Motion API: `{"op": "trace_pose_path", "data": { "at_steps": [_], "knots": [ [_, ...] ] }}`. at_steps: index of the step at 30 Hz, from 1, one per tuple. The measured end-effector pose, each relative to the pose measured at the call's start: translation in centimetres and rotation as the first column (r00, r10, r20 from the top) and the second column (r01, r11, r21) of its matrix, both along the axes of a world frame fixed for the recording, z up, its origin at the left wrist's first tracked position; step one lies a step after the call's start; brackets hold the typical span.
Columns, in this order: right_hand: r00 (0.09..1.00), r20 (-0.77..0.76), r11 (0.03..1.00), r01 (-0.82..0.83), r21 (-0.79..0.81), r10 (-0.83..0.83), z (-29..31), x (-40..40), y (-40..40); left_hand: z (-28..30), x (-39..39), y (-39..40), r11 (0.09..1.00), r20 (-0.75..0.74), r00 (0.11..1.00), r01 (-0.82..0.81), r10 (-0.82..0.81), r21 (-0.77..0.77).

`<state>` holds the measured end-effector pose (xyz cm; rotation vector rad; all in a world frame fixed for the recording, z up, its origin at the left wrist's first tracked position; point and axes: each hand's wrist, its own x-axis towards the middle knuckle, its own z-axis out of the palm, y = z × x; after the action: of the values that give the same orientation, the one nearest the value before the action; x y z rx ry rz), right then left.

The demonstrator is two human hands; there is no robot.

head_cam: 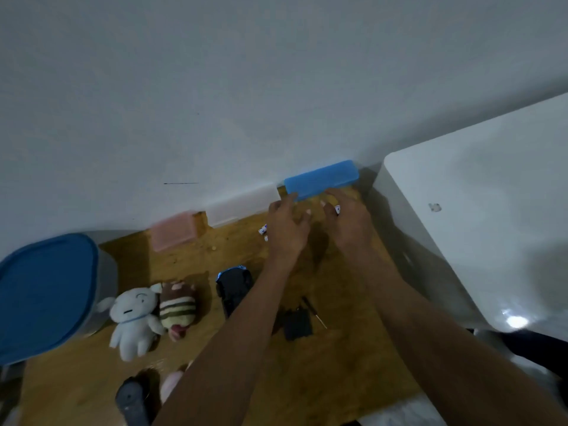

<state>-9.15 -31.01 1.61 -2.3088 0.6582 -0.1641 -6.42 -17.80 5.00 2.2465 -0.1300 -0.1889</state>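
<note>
A blue plastic case [322, 178] lies against the wall at the back of the wooden table [307, 364]. My left hand [287, 229] reaches to its near left corner, fingers stretched out and the thumb tip touching the case. My right hand [349, 222] hovers just in front of the case with its fingers curled, and a small white piece with a blue mark [337, 209] shows between them. Two similar small white pieces [263, 231] lie on the table beside my left hand.
A white case [242, 207] and a pink case [173, 230] line the wall to the left. A black toy car [233, 287], a black cover [297, 324], a screwdriver [313, 312], two plush toys [135, 318] and a blue-lidded tub [43, 290] sit nearer. A white appliance [476, 210] stands at the right.
</note>
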Motion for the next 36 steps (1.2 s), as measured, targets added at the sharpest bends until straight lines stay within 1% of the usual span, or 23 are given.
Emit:
{"op": "trace_pose_path", "data": {
  "at_steps": [1,2,5,8,10,12,16,18,22,25,29,36],
  "knots": [
    [0.996,0.089,1.0,-0.011,-0.008,0.012,-0.2,0.1,-0.7,-0.5,0.7,-1.0,1.0,0.004,1.0,-0.022,0.022,-0.019],
    [0.992,0.124,0.999,-0.024,-0.021,0.026,-0.3,0.4,-1.3,-1.1,1.3,-2.0,0.997,-0.003,0.998,-0.059,0.059,-0.04],
    [0.999,0.04,1.0,-0.025,-0.011,0.025,-1.8,2.0,-2.5,-3.1,3.1,-3.8,0.985,0.002,0.987,-0.161,0.162,-0.055],
    [1.0,-0.009,0.998,-0.03,-0.064,0.029,-3.3,3.5,-3.4,-4.6,3.9,-5.2,0.978,0.008,0.979,-0.203,0.203,-0.04],
    [0.999,0.01,0.993,-0.047,-0.107,0.048,-3.9,4.0,-4.3,-5.1,4.0,-6.0,0.976,0.012,0.976,-0.217,0.217,-0.013],
    [0.998,0.006,0.991,-0.061,-0.115,0.062,-4.2,4.7,-4.6,-5.7,4.1,-6.5,0.968,0.023,0.968,-0.251,0.25,0.001],
    [0.992,0.023,0.98,-0.118,-0.16,0.124,-5.2,5.6,-5.3,-7.4,4.5,-6.6,0.961,0.101,0.956,-0.276,0.274,0.01],
    [0.989,0.046,0.976,-0.128,-0.178,0.139,-5.8,5.6,-5.4,-8.1,4.6,-6.6,0.954,0.142,0.944,-0.3,0.297,-0.002],
    [0.98,0.117,0.97,-0.133,-0.201,0.159,-6.3,5.4,-5.3,-8.2,4.5,-7.2,0.935,0.14,0.925,-0.352,0.353,-0.034],
    [0.972,0.167,0.97,-0.128,-0.205,0.164,-6.5,5.3,-5.3,-8.4,4.4,-7.2,0.935,0.168,0.92,-0.353,0.355,-0.043],
    [0.949,0.279,0.964,-0.07,-0.257,0.143,-5.7,5.9,-5.4,-8.8,4.5,-7.0,0.932,0.191,0.913,-0.354,0.362,-0.075],
    [0.946,0.31,0.97,-0.011,-0.243,0.089,-3.1,7.5,-5.4,-8.7,4.3,-6.6,0.947,0.243,0.915,-0.305,0.321,-0.099]
  ]
}}
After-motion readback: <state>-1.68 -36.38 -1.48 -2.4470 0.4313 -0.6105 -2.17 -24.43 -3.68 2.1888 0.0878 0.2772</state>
